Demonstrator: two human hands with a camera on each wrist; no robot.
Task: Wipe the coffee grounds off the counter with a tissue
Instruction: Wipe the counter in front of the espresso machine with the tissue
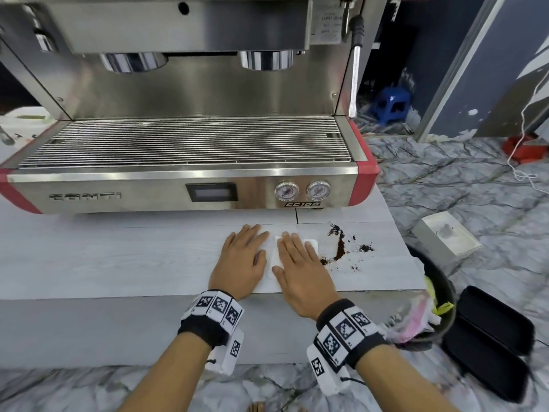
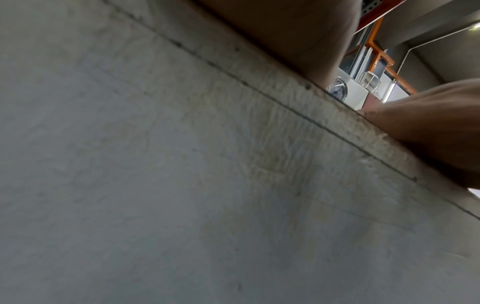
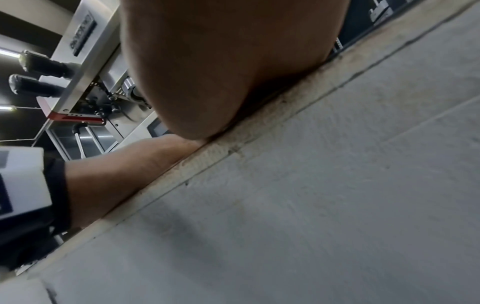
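A white tissue [image 1: 271, 257] lies flat on the pale counter [image 1: 118, 257], in front of the espresso machine. Both hands press it down with straight fingers: my left hand [image 1: 242, 258] on its left part, my right hand [image 1: 300, 269] on its right part. Dark coffee grounds [image 1: 340, 248] lie scattered on the counter just right of the tissue, with smaller specks [image 1: 366, 248] further right. The wrist views show only the counter's front face [image 2: 182, 185] and the undersides of my left hand [image 2: 298, 37] and right hand [image 3: 221, 72]; the tissue is hidden there.
The steel espresso machine [image 1: 184, 144] stands right behind the hands. A black bin [image 1: 430, 292] with rubbish sits below the counter's right end, beside a white box [image 1: 448, 236] and black cases [image 1: 490, 337]. A steam wand [image 1: 355, 69] hangs at the machine's right.
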